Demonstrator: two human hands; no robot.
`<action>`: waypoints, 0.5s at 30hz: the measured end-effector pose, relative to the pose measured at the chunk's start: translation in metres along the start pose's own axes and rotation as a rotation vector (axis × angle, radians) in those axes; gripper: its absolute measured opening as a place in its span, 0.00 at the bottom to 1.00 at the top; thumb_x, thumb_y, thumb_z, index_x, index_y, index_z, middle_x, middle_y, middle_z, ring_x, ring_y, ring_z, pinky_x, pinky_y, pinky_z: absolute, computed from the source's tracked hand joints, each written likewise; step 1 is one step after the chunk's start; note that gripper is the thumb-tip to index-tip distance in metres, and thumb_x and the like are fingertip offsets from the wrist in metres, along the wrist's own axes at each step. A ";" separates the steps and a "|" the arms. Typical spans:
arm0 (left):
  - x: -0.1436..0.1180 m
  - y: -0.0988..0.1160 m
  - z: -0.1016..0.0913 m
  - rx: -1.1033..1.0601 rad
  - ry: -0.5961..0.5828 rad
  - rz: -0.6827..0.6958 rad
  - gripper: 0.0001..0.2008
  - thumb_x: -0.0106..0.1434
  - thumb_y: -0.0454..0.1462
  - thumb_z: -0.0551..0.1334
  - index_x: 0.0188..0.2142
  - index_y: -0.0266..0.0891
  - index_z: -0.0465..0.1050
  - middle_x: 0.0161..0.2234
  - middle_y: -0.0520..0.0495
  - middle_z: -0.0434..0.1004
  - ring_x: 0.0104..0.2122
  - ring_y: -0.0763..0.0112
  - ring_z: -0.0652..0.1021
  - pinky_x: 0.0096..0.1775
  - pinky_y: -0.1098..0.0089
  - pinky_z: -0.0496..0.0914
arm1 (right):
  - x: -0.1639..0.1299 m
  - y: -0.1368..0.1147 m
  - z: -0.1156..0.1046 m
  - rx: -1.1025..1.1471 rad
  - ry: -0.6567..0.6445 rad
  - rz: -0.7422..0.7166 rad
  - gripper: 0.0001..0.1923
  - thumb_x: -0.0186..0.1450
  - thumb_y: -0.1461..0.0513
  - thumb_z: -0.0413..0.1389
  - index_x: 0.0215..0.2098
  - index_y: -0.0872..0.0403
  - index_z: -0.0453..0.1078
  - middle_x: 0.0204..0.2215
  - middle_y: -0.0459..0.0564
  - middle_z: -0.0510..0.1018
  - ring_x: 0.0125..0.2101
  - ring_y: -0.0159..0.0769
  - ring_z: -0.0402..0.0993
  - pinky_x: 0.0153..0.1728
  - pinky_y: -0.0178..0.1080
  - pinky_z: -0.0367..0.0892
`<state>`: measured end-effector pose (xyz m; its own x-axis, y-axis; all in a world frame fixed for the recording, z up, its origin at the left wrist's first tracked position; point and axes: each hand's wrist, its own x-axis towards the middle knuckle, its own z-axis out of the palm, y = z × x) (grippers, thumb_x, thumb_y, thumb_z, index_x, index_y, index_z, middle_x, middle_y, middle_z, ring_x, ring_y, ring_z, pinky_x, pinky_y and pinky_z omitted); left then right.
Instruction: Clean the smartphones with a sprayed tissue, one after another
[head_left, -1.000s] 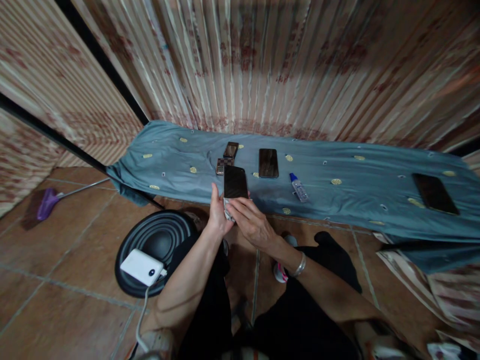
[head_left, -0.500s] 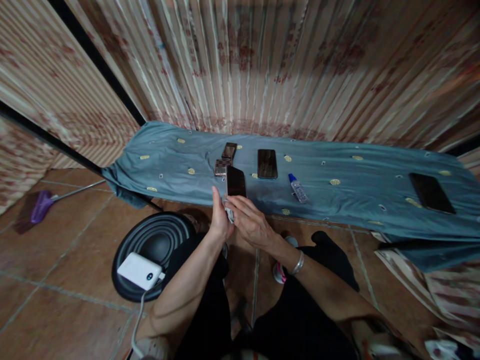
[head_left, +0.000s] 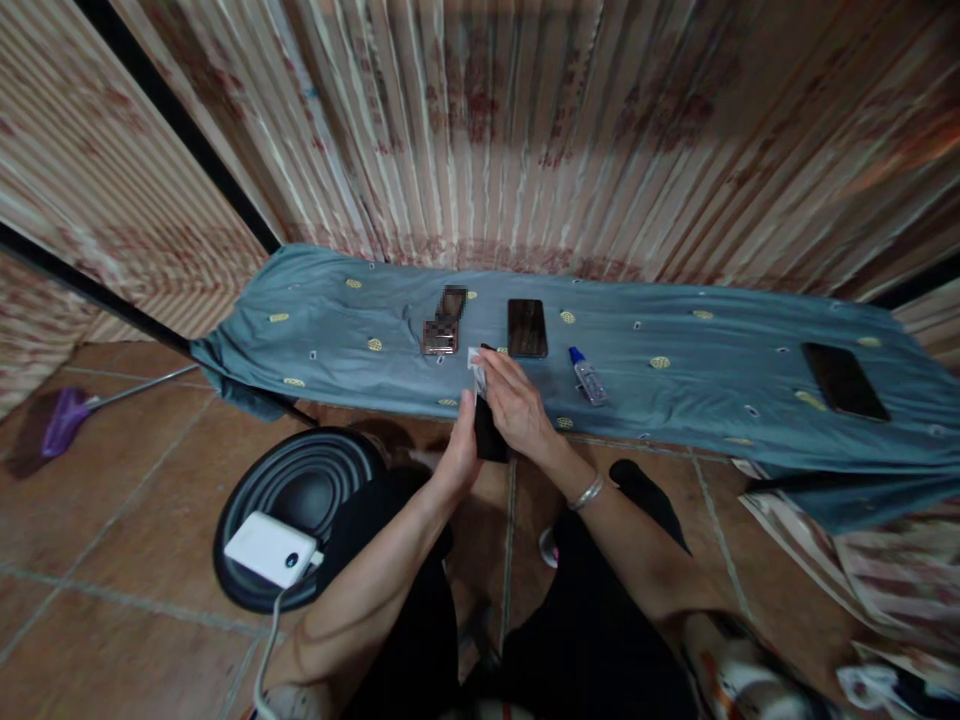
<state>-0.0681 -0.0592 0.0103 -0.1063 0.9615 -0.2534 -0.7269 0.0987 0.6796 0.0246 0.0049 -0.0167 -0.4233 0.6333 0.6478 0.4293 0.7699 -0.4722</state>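
My left hand (head_left: 459,458) grips the dark phone (head_left: 489,432), now tilted down and edge-on before the blue-covered desk (head_left: 675,395); my right hand (head_left: 516,405) has slid up, its fingers pinching a small white wipe (head_left: 475,365) at the top, so wiping continues

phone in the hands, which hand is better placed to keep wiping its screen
Right, probably. The right hand lies over the phone with its fingers pinching the small white cloth. The left hand grips the phone from the side, steadying it.
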 end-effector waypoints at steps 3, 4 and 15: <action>-0.002 -0.001 0.001 0.015 -0.008 -0.036 0.24 0.73 0.43 0.50 0.64 0.37 0.65 0.63 0.45 0.69 0.67 0.64 0.62 0.66 0.64 0.56 | 0.003 0.009 -0.001 -0.008 0.006 0.036 0.24 0.74 0.63 0.39 0.64 0.55 0.64 0.61 0.59 0.71 0.64 0.42 0.63 0.66 0.52 0.60; -0.003 0.000 0.001 0.014 -0.021 -0.075 0.25 0.73 0.44 0.49 0.64 0.37 0.65 0.62 0.44 0.70 0.66 0.62 0.64 0.66 0.62 0.58 | 0.004 0.012 -0.001 -0.008 0.012 0.048 0.24 0.73 0.63 0.39 0.64 0.55 0.63 0.61 0.58 0.70 0.64 0.43 0.63 0.66 0.52 0.60; -0.005 0.021 0.004 0.013 -0.012 -0.194 0.28 0.73 0.50 0.45 0.62 0.39 0.67 0.55 0.40 0.78 0.54 0.57 0.78 0.54 0.56 0.73 | 0.002 0.025 -0.003 -0.056 0.039 0.123 0.24 0.72 0.64 0.40 0.63 0.56 0.64 0.61 0.58 0.71 0.63 0.42 0.64 0.65 0.51 0.61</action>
<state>-0.0803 -0.0609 0.0280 0.0429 0.9272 -0.3721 -0.7239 0.2855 0.6281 0.0371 0.0253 -0.0252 -0.3336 0.7185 0.6103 0.5206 0.6802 -0.5161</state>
